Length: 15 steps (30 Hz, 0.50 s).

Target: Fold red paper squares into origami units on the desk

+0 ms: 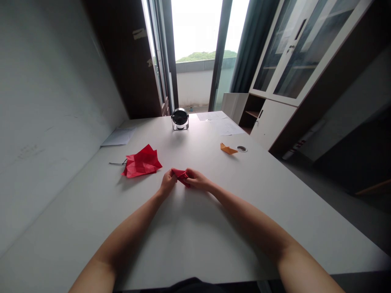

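My left hand [168, 182] and my right hand [197, 179] meet over the middle of the white table [189, 228]. Both pinch a small folded piece of red paper [181, 176] held between them, just above the tabletop. The fingers of each hand are closed on the paper's ends. To the left of my hands lies a larger creased sheet of red paper [141, 162], flat on the table. A small folded orange paper piece [228, 149] rests farther off to the right.
A small round black fan [180, 119] stands at the table's far end. White sheets [118, 136] lie by the left wall and more papers [220, 122] at the far right. A cable hole [242, 149] sits beside the orange piece. Cabinets stand to the right.
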Motion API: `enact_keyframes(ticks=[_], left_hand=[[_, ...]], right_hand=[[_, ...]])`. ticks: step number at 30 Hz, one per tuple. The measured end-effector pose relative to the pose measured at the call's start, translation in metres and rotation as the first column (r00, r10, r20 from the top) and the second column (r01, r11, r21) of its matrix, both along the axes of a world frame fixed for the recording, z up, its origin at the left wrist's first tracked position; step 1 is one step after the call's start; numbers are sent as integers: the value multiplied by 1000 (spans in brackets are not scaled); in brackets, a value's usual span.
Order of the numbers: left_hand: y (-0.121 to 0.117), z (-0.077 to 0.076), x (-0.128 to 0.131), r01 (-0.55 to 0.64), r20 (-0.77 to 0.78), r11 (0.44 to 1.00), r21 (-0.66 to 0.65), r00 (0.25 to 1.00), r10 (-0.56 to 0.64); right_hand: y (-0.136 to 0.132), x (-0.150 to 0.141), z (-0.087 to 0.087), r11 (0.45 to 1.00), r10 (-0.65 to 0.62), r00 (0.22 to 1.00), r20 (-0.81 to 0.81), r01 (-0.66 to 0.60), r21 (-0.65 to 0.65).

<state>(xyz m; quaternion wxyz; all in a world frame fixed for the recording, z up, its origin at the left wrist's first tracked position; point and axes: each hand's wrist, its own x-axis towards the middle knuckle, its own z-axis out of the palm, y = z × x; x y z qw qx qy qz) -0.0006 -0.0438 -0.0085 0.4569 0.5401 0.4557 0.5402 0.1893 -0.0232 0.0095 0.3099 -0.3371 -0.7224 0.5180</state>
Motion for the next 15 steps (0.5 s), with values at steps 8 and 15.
enact_keyframes(ticks=[8, 15], left_hand=[[2, -4, -2, 1, -20, 1000, 9, 1000, 0], [5, -8, -3, 19, -81, 1000, -2, 997, -19]], right_hand=[[2, 1, -3, 996, -31, 996, 85, 24, 86], [2, 0, -3, 994, -36, 996, 84, 28, 102]])
